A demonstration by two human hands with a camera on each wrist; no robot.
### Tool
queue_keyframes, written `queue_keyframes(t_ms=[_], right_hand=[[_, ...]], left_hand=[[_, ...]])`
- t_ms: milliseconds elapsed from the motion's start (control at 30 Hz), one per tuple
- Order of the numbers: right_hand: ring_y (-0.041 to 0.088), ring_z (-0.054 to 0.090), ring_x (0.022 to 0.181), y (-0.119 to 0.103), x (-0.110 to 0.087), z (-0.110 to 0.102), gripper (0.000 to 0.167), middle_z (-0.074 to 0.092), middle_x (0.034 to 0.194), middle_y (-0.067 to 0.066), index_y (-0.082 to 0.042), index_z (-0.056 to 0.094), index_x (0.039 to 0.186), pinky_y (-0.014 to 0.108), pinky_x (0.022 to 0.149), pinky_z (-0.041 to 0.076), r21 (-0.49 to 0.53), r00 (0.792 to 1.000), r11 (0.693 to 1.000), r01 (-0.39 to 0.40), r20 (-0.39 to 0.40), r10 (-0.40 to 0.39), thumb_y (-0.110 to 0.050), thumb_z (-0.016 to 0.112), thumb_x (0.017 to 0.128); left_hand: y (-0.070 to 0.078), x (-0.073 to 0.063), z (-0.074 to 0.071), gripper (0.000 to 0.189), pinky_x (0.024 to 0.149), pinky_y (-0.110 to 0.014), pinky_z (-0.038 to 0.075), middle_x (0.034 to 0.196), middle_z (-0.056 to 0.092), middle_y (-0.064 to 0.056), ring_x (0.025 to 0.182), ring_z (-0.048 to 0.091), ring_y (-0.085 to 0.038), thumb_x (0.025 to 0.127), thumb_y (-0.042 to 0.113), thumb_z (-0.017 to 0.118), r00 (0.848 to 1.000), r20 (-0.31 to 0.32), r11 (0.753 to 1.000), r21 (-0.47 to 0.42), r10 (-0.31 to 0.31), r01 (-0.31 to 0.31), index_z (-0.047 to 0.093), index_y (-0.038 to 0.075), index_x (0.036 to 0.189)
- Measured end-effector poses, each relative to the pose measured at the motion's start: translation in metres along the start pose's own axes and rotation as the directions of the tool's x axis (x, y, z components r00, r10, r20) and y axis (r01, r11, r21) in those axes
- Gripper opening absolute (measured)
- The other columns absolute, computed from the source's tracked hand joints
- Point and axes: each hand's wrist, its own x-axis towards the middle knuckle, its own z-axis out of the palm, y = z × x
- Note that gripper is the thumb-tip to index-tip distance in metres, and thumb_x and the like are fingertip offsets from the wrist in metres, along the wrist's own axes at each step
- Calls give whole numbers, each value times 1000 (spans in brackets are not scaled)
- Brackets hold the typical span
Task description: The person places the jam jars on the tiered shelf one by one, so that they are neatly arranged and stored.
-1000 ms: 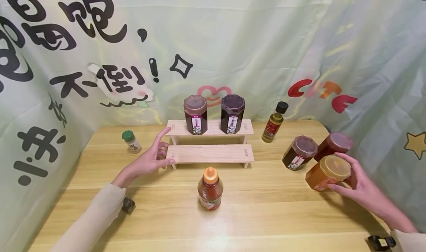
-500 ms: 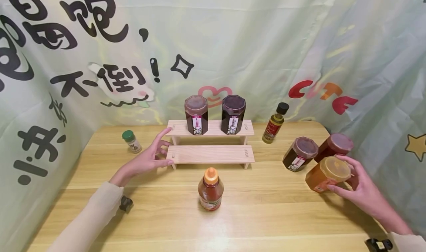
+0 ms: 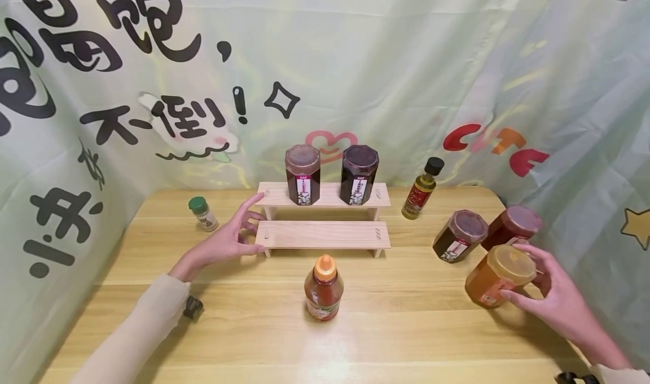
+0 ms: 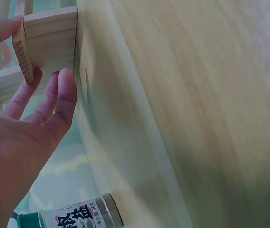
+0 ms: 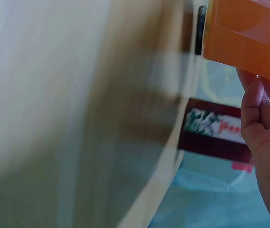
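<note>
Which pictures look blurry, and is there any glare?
Head view: mostly sharp, with glare on the table at bottom middle; left wrist view: dimmer, though print on the green-capped shaker is legible; right wrist view: blurriest, the table smeared and shadowed, the amber jar crisper.

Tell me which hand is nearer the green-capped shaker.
Left. The left hand is right of the shaker, touching the rack; the right hand, holding the amber jar, is much farther right.

1 orange jar [image 3: 491,282] in right hand [image 3: 553,300]
</note>
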Motion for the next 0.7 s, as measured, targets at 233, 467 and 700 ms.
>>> queue_keyframes(t_ms=[233, 467, 700], right_hand=[[3, 62, 120, -27, 3, 9, 107, 53, 155, 0, 10, 39, 158, 10, 91, 51, 64, 999, 997, 38, 1, -39, 35, 81, 64], [5, 64, 116, -60, 16, 25, 106, 63, 139, -1, 6, 44, 157, 9, 95, 49, 15, 998, 998, 56, 3, -56, 29, 88, 63], [10, 62, 117, -86, 40, 48, 108, 62, 138, 4, 8, 42, 156, 13, 93, 51, 99, 990, 986, 133, 42, -138, 32, 87, 61]], left_hand=[[-1, 0, -1, 124, 89, -51, 57, 152, 49, -22, 122, 56, -41, 87, 9, 92, 1000, -2, 1000, 8, 1, -1, 10, 38, 175], [1, 0, -1, 125, 85, -45, 58, 150, 47, -20, 124, 55, -39, 85, 5, 92, 1000, -12, 1000, 9, 13, -13, 11, 36, 176], [2, 0, -1, 125, 83, -43, 59, 149, 48, -21, 121, 56, -38, 85, 2, 91, 1000, -14, 1000, 9, 19, -19, 11, 35, 176]])
